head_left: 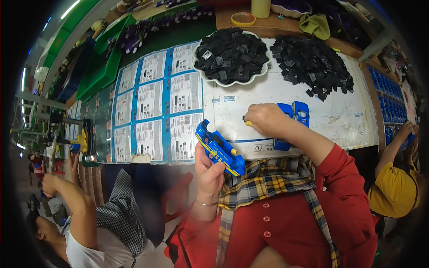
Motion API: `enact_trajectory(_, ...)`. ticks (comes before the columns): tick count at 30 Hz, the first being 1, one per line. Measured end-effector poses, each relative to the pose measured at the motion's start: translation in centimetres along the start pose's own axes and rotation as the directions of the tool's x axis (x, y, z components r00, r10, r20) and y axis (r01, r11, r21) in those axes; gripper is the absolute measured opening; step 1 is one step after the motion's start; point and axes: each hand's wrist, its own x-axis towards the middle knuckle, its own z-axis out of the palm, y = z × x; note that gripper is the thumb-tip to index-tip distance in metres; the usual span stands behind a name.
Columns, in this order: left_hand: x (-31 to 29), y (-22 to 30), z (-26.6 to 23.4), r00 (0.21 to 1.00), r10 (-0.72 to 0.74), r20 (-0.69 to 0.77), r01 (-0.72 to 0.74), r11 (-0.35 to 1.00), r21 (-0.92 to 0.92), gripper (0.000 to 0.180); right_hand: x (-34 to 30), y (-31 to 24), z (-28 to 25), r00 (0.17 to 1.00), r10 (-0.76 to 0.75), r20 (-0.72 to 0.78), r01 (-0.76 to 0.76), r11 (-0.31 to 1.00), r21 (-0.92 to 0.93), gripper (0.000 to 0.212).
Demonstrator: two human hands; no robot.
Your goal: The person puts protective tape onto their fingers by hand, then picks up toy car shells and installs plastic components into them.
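My left hand (208, 173) grips a blue toy car body (220, 149) with yellow markings, tilted in front of my apron. A small yellow spot sits on its near side. Over the table, my right hand (268, 119) is closed in a pinch, with a small dark bit and something yellow at its fingertips. The dark bit looks like a black plastic piece, though the fingers mostly cover it. More blue toy car bodies (302, 113) lie beside and beyond my right wrist, one partly hidden by the forearm.
A scalloped white bowl (268, 67) full of black plastic pieces stands at the back. To its right lies a loose heap of similar black pieces (313, 67). Printed sheets (147, 100) cover the table's left. People work at both sides; blue cars fill a rack (386, 100) at right.
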Motion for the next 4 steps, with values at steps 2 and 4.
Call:
enact_trajectory(2,-0.3,0.2,-0.7,0.999,0.025,0.026,-0.025,1.0,0.01,0.071,0.4,0.3,-0.6,0.997,0.026,0.077,-0.039,0.983,0.179,0.012)
enact_trajectory(4,-0.6,0.3,-1.2,0.999,0.01,0.034,-0.011,0.999,0.034,0.073,1.0,1.2,-0.6,0.996,0.091,0.017,-0.093,0.965,0.244,0.017)
